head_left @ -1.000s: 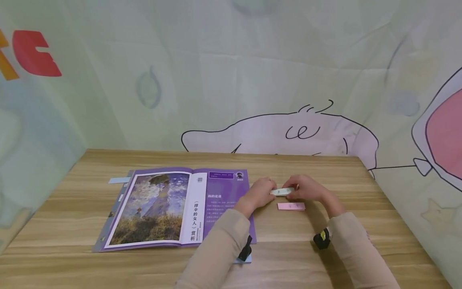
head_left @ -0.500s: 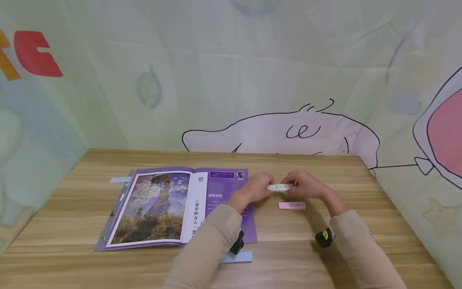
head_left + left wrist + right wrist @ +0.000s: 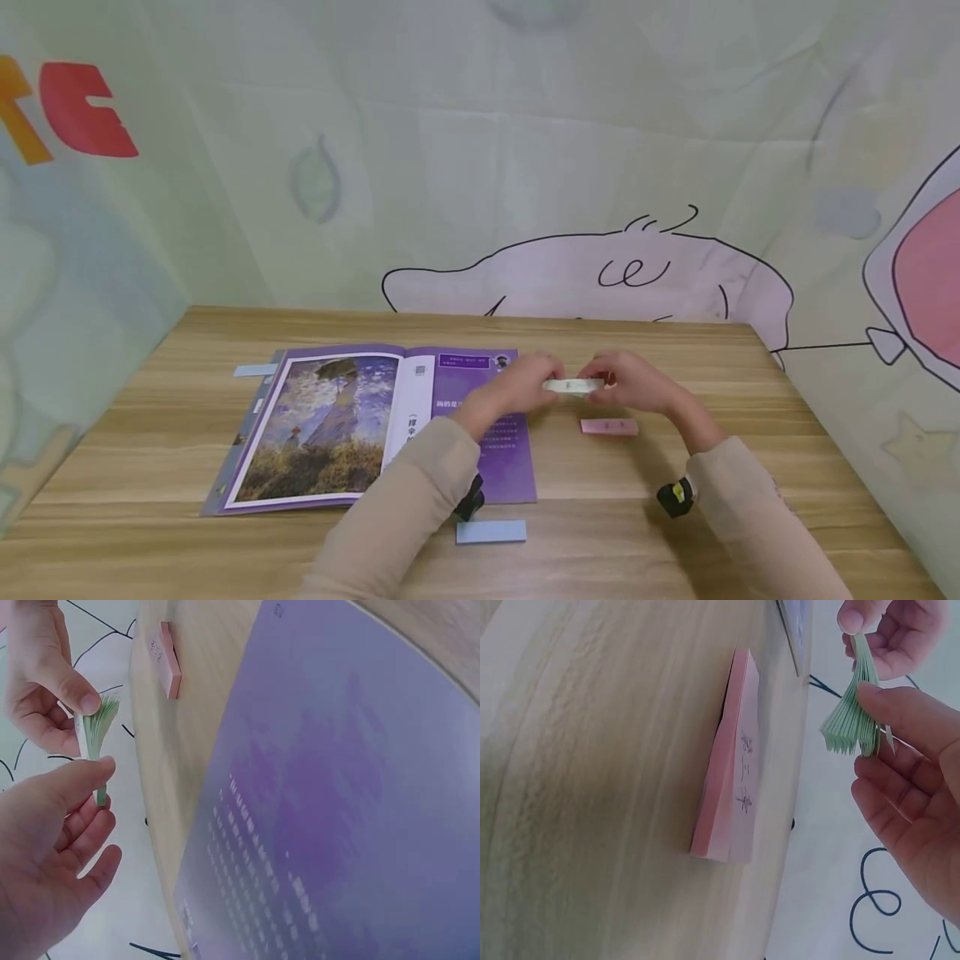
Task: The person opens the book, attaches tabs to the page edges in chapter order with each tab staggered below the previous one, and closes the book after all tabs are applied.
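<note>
A pale green pad of sticky notes (image 3: 572,386) is held up between both hands above the table. My left hand (image 3: 521,385) pinches one end between thumb and fingers. At the other end, my right hand (image 3: 633,381) grips the pad with thumb and fingertips, where the leaves of the green sticky notes (image 3: 847,724) spread apart like a fan. Below the hands lies a pink sticky note pad (image 3: 609,427) with handwriting on top; in the right wrist view this pink pad (image 3: 731,772) rests on the wood, untouched.
An open book (image 3: 315,429) with a painting and a purple page lies left of the hands, partly behind the left arm. A light blue sticky note pad (image 3: 491,532) lies nearer the front. Another blue strip (image 3: 255,370) sticks out at the book's left edge on the wooden table (image 3: 135,467).
Both hands have risen slightly and shifted left with the green sticky notes. The left forearm has swung left, uncovering the blue pad in front. The pink pad stays put.
</note>
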The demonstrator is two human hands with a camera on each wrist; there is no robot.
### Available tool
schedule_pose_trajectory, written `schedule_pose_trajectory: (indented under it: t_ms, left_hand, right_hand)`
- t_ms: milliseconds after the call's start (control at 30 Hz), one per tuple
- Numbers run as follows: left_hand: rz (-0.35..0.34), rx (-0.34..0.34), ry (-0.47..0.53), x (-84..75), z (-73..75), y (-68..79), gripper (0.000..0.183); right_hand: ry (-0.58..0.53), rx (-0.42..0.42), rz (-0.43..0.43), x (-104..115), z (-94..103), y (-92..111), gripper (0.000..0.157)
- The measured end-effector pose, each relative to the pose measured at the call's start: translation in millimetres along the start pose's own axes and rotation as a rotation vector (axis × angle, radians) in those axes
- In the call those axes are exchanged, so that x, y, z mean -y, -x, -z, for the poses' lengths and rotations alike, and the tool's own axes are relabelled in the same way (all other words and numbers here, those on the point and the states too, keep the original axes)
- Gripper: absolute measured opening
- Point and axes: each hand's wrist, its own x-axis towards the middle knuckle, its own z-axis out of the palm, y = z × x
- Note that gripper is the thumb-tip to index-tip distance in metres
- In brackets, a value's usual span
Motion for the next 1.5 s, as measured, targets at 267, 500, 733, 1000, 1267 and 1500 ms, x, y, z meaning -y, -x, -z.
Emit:
schedule_pose_trajectory:
  t_ms: [267,500,733,1000,1267,1500]
  left_hand:
    - [-0.022,0.027,0.002,-0.7,8.5,7.1,0.015]
    - [-0.01,0.022,0.01,-5.8,12.8,15.3,0.015]
    - [-0.025,0.018,-0.018,-9.2,14.9,24.9,0.014]
    - [-0.081,-0.004,-0.111,-14.2,18.8,39.6,0.012]
    - [-0.104,-0.072,-0.098,-19.0,22.7,53.7,0.014]
    - [-0.132,-0.103,-0.054,-23.7,25.0,64.9,0.014]
  right_hand:
    - [0.022,-0.014,0.035,9,-0.5,0,0.02]
    - [0.02,-0.034,0.054,18,-1.9,2,0.02]
    - [0.007,-0.058,0.076,29,-5.3,6,0.019]
    - [0.045,-0.082,0.115,39,-11.8,9,0.019]
    - [0.019,-0.118,0.176,49,-13.5,13,0.022]
    - [-0.009,-0.097,0.173,55,-15.8,16,0.02]
